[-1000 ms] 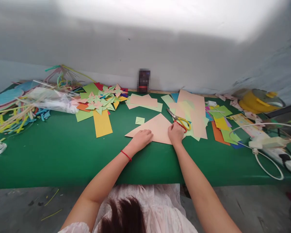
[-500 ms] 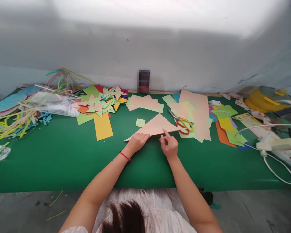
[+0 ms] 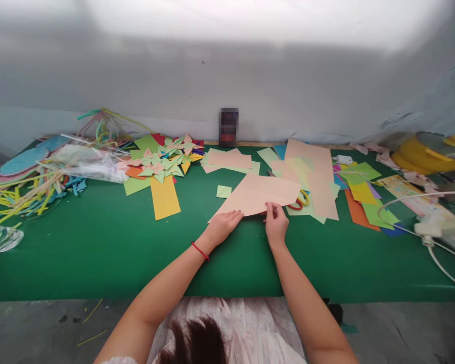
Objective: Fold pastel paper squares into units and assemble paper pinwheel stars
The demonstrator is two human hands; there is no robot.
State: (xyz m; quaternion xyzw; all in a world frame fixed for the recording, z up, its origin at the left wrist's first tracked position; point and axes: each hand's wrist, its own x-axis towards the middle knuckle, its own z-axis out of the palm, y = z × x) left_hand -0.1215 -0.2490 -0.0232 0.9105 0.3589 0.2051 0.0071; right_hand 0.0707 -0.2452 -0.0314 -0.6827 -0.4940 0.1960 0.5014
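A large peach sheet of paper (image 3: 258,192) lies in front of me on the green table, its right part lifted and opened out. My right hand (image 3: 276,225) is closed on its lower edge, thumb and fingers pinching it. Along the lower left edge rests my left hand (image 3: 223,226), fingers stretched out flat on the paper; its thumb is hidden. Beyond the sheet's right corner show the red and yellow handles of scissors (image 3: 305,197), their blades mostly covered by the paper. A small folded light-green paper piece (image 3: 223,191) sits just left of the sheet.
Folded paper stars (image 3: 161,164) and a yellow paper strip (image 3: 165,197) lie back left, near a plastic bag (image 3: 94,167) and thin coloured strips (image 3: 34,194). To the right are paper sheets (image 3: 320,187), coloured cards (image 3: 367,199), a white cable (image 3: 440,263) and a yellow pot (image 3: 420,154).
The folded triangular sheet has opened on its right side and spread over the scissor blades. My right hand has changed from a pointing finger on the edge to a pinch.
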